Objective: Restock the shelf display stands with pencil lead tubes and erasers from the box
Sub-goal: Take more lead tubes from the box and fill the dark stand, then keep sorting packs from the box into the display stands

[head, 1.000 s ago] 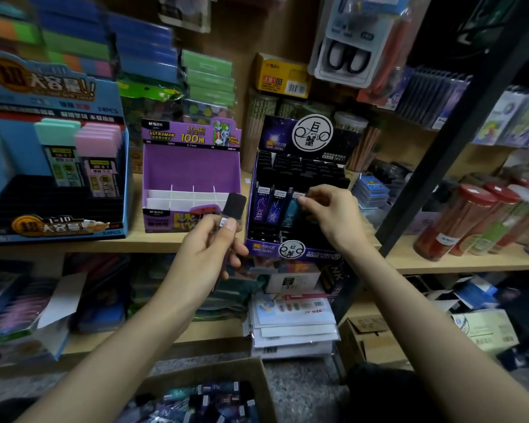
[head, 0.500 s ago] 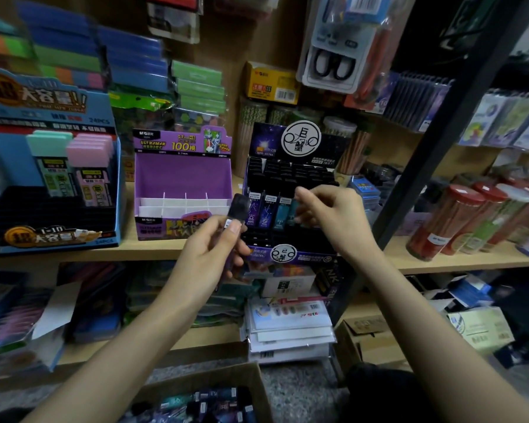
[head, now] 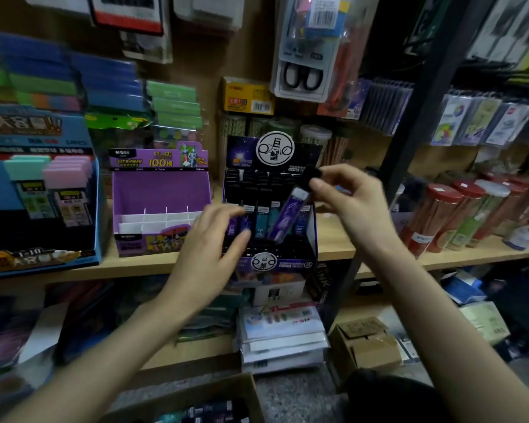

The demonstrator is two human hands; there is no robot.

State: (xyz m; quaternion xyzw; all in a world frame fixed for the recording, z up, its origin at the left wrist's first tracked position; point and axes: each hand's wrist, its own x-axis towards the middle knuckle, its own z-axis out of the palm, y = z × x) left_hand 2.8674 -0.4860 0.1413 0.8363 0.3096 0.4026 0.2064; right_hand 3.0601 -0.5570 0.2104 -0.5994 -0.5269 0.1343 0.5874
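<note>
Above the black display stand [head: 310,239], the right hand [head: 348,203] pinches a purple pencil lead tube [head: 287,219] by its black cap, thumb and forefinger closed on the top end. The tube hangs tilted, its lower end slanting down to the left over the stand's front row of tubes [head: 261,222], which stand upright in their slots. Whether the tube's lower tip touches that row is blurred and cannot be told.

Just left of it, the left hand [head: 208,254] is spread with fingers loose and apart, holding nothing; its fingertips reach the left end of the same row, though contact is not clear through the motion blur.

The stand sits on a wooden shelf [head: 379,254]. To its left, on the same shelf, is a purple display stand [head: 162,190] with white dividers, and farther left a blue eraser stand [head: 95,209] with mint and pink erasers [head: 68,175] in its top rows. To the right stand red-capped canisters [head: 440,221] of pencils.

Nearest, at the bottom edge, a cardboard box [head: 242,389] lies on the floor with more dark-capped tubes [head: 208,412] inside.
</note>
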